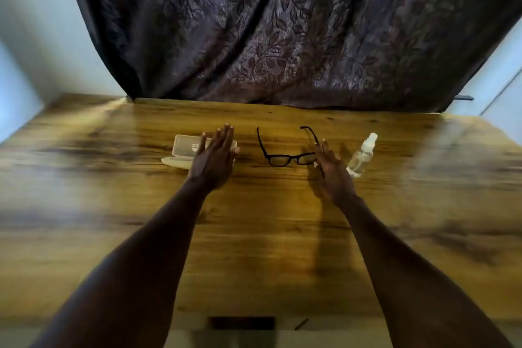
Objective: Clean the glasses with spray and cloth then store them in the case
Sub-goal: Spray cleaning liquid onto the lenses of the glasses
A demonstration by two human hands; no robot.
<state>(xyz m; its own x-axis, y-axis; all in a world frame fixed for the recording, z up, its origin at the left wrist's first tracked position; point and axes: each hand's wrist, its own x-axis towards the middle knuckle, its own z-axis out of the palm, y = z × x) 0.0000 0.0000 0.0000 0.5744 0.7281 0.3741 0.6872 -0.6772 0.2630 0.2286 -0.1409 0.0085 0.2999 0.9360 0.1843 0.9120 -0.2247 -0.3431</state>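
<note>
— Whereabouts of the glasses (276, 160)?
— Mid-worktop (113, 206), temples unfolded and pointing toward the dark curtain (282, 22), lenses toward the near edge. Between the open pale case (186, 145) and the clear spray bottle (363, 154).
— And the left hand (213, 157)?
— Over the right end of the case, fingers (224, 135) straight and close together, gripping nothing. Touching or not, impossible to tell.
— The right hand (332, 171)?
— At the right lens, fingers (324, 148) extended and loosely spread, curled round nothing. Contact with the frame unclear. Just beside the bottle, apart from it.
</note>
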